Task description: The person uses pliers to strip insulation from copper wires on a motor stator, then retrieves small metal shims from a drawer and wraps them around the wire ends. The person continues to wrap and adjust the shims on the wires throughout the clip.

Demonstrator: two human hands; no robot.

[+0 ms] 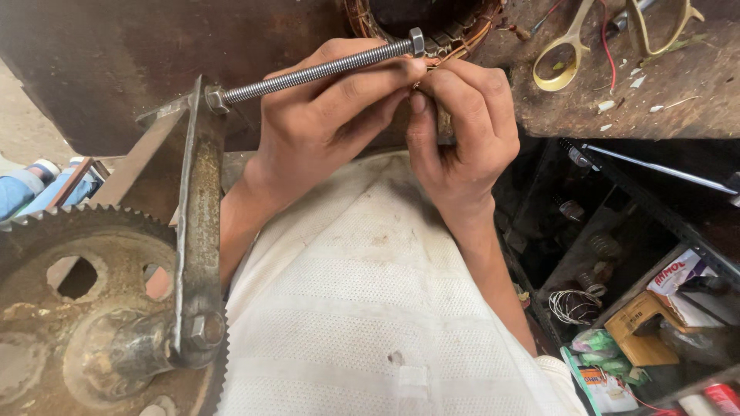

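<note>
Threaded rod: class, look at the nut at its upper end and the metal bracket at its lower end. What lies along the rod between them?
In the head view, the left hand lies under the threaded rod, between the nut and the bracket.

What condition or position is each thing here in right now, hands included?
left hand: closed around the threaded rod, fingers curled.
right hand: fingertips pinched together at the coil's edge.
threaded rod: lying slanted, nut on each end.
copper wire coil: wound, partly hidden.
toothed gear wheel: rusty, bolted to a metal arm.
scissors: lying open on the bench.
</note>
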